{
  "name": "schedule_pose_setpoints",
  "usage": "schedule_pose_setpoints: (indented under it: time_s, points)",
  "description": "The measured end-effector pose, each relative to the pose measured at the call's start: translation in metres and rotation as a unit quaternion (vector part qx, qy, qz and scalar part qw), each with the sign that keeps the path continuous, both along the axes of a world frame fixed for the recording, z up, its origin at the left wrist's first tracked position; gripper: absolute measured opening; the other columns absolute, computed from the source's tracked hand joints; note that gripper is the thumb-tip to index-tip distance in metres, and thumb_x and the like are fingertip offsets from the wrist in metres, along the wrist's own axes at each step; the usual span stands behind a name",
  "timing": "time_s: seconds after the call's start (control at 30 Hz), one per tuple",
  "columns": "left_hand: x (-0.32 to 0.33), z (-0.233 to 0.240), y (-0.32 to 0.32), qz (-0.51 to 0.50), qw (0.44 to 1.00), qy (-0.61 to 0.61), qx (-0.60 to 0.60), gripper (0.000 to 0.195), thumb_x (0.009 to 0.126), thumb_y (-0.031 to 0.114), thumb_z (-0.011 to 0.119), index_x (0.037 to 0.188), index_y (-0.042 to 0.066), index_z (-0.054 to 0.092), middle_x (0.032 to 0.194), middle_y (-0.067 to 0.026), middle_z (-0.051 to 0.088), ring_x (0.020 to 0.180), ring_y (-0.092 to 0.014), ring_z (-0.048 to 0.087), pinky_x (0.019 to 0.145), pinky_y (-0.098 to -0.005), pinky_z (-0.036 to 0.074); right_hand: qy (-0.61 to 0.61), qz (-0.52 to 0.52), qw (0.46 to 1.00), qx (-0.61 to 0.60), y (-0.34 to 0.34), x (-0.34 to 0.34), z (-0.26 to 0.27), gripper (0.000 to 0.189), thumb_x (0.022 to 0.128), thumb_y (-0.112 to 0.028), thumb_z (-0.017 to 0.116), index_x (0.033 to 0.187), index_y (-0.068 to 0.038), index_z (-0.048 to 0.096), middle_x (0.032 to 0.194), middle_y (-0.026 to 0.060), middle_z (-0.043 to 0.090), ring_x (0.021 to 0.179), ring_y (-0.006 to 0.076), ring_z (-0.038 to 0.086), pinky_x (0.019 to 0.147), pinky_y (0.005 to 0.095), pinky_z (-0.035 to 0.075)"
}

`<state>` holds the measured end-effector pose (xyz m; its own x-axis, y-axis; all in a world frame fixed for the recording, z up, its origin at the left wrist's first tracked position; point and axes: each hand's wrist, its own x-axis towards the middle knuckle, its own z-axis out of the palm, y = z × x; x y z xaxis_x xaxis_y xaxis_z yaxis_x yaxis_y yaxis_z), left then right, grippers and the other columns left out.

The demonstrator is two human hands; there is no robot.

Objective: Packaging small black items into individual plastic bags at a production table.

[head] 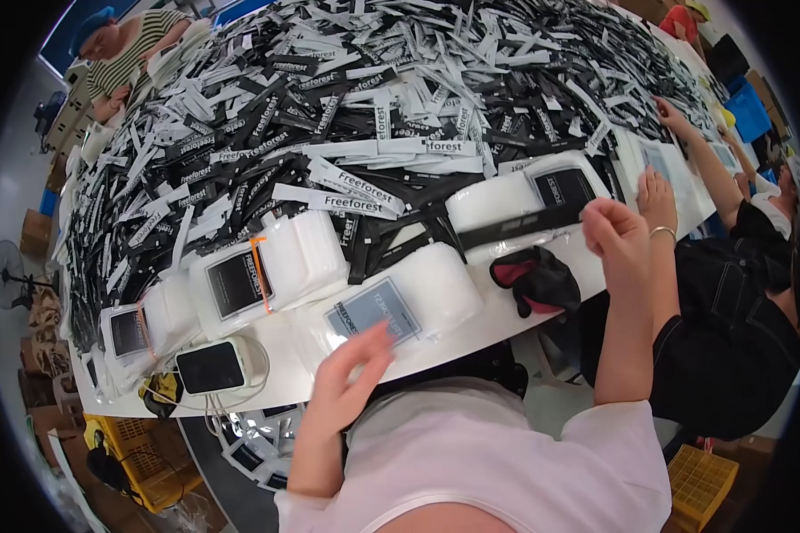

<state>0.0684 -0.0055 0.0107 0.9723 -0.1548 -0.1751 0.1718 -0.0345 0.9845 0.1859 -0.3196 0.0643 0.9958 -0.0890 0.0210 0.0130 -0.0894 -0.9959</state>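
Note:
My right hand (617, 230) pinches the end of a long black strip (520, 226), a narrow printed sleeve that stretches to the left over a stack of clear plastic bags (487, 203) with a black label. My left hand (357, 366) is blurred, thumb apart from the fingers, with nothing visible in it. It hovers at the front edge of another stack of clear bags (447, 286), whose grey label its fingertips partly cover. Beyond both hands rises a big heap of black and white printed strips (373, 100). A black pouch with red lining (540, 283) lies below the strip.
Banded bag stacks (307, 260) and a white device with a dark screen (210, 366) and cable sit at left on the white table (287, 360). A co-worker's hand (657, 193) is close on my right. Yellow crates (140, 460) stand on the floor.

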Motion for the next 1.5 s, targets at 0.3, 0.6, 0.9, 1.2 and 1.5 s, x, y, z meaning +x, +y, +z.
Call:
schedule_pose_setpoints:
  time_s: [0.3,0.6,0.9,1.2,1.5]
  points:
    - [0.032,0.005,-0.047,-0.036,0.997,-0.065,-0.004,0.012,0.086,0.006,0.049,0.095,-0.001,0.052,0.077,-0.0029,0.053,0.069,-0.009,0.052,0.063,-0.0208,0.041,0.081,0.098,0.984,0.125,0.012,-0.042,-0.005,0.002,0.077,-0.002,0.059,0.075,-0.001,0.059,0.065,-0.0021,0.052,0.054,0.0019,0.043,0.046,0.0149,0.031]
    - [0.027,0.005,-0.046,0.06,0.993,-0.091,0.036,0.007,0.082,0.002,0.054,0.076,0.0,0.052,0.067,-0.0023,0.052,0.056,-0.007,0.049,0.053,-0.0196,0.039,-0.028,-0.07,0.842,-0.534,0.021,-0.072,-0.087,0.048,0.069,-0.022,0.067,0.113,-0.01,0.051,0.119,0.0147,0.041,0.111,0.0308,0.036,0.093,0.041,0.029]
    - [0.035,0.006,-0.051,0.075,0.781,-0.533,0.317,0.02,0.063,-0.005,0.066,0.081,0.0,0.059,0.068,-0.0058,0.056,0.051,-0.015,0.049,0.046,-0.0248,0.033,0.077,-0.16,0.977,0.12,0.009,-0.107,-0.114,0.028,0.084,-0.009,0.054,0.109,-0.007,0.043,0.105,0.0071,0.053,0.098,0.0175,0.05,0.077,0.0301,0.044]
    - [0.037,0.005,-0.083,-0.1,0.697,-0.623,0.341,0.02,0.056,0.011,0.057,0.075,0.006,0.059,0.071,-0.0027,0.052,0.061,-0.013,0.047,0.047,-0.0232,0.03,0.075,-0.012,0.916,0.394,0.075,-0.095,-0.065,0.038,0.077,0.007,0.053,0.11,-0.006,0.038,0.106,0.009,0.049,0.097,0.0157,0.051,0.08,0.0273,0.044]
    - [0.017,0.011,-0.087,-0.09,0.994,-0.034,-0.044,0.013,0.079,0.007,0.061,0.078,0.0,0.051,0.071,-0.0042,0.056,0.051,-0.006,0.046,0.042,-0.0207,0.035,-0.055,-0.099,0.965,0.236,0.094,-0.095,-0.059,0.029,0.079,0.005,0.052,0.103,-0.004,0.04,0.093,0.0058,0.051,0.082,0.0093,0.051,0.069,0.0221,0.044]
